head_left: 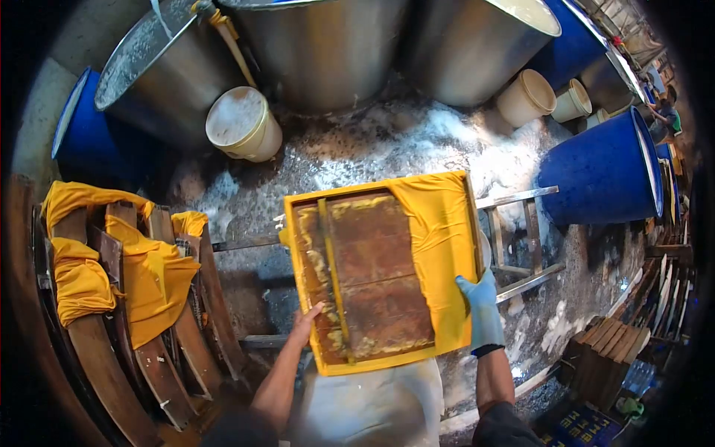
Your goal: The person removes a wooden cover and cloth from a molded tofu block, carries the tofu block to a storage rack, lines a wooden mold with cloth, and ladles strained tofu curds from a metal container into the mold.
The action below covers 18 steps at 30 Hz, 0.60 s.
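Obs.: frame (376, 277) held just off view centre, toward 5 o'clock, over a pale surface (372, 413). Left hand (299, 329) grips its rim at 8 o'clock, thumb on top; other fingers hidden. Right hand (482, 309), in a blue glove, grips between 3 and 4 o'clock, thumb over the cloth (439, 261); remaining fingers largely hidden behind the edge.

Method (judgement): keep both grips firm and roughly opposed, share the load, and avoid twisting the rim. Right thumb should pin the cloth without dragging it; smooth the creases only with the frame supported. Keep left fingertips clear of the inner bar (334, 279).

Orientation: recessed face toward the viewer. Outline near square, so long axis uncertain; bar runs from just short of 12 to just short of 6 o'clock. Cloth covers the 3 o'clock side.
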{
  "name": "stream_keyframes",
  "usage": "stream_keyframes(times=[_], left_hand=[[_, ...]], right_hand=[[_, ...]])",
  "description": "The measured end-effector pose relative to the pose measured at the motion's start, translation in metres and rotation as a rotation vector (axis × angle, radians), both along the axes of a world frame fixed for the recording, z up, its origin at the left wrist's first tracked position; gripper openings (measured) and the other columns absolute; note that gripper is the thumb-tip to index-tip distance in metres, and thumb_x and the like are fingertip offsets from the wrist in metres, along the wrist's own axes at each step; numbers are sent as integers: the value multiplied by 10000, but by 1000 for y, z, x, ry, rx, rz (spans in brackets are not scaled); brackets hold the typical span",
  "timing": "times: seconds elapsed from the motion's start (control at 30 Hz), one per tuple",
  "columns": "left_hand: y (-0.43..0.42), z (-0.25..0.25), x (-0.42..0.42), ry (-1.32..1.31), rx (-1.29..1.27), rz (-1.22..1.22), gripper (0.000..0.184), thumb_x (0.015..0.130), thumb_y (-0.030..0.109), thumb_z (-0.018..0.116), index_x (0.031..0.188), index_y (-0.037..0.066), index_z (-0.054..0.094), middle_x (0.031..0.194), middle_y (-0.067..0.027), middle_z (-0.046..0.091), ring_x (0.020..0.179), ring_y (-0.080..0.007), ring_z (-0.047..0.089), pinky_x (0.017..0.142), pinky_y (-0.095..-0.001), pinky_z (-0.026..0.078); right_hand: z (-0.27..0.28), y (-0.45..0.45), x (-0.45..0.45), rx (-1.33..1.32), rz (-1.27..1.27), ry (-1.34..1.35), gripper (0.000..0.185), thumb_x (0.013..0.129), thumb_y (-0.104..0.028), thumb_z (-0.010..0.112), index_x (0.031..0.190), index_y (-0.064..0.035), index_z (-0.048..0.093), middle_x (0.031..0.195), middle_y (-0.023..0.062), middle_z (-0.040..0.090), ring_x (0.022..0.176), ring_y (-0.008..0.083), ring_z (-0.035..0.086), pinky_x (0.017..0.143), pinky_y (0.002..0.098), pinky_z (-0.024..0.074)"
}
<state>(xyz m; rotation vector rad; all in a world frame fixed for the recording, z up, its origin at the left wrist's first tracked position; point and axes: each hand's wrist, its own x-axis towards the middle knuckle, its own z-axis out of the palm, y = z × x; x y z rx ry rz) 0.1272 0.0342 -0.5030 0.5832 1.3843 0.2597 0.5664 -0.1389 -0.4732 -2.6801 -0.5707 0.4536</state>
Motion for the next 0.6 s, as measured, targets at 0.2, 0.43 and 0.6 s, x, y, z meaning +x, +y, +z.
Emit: stream_keyframes(times=[0.2, 0.43, 0.6], left_hand=[[10, 24, -29, -19, 200, -65, 411, 866, 228, 714, 1193, 8, 596, 1043, -74, 667, 916, -180, 628, 812, -339, 512], [15, 195, -98, 214, 406, -26, 410, 877, 127, 713, 1233, -8, 561, 1069, -77, 651, 954, -173, 615, 830, -320, 504], [-11, 342, -70, 623, 575, -50, 429, 876, 114, 712, 1241, -39, 547, 1072, -81, 644, 948, -176, 606, 816, -293, 489]], right_hand=[[-24, -15, -13, 74, -46, 141, 754, 701, -201, 887, 1275, 78, 485, 1089, 210, 662, 925, 288, 670, 799, 367, 547], [-3, 11, -114, 256, -151, 676, 736, 669, -260, 909, 1221, 56, 538, 1080, 174, 674, 918, 243, 668, 795, 361, 548], [24, 51, -164, 269, -37, 1027, 770, 701, -291, 881, 1281, 62, 518, 1140, 192, 662, 1043, 274, 644, 905, 378, 507]])
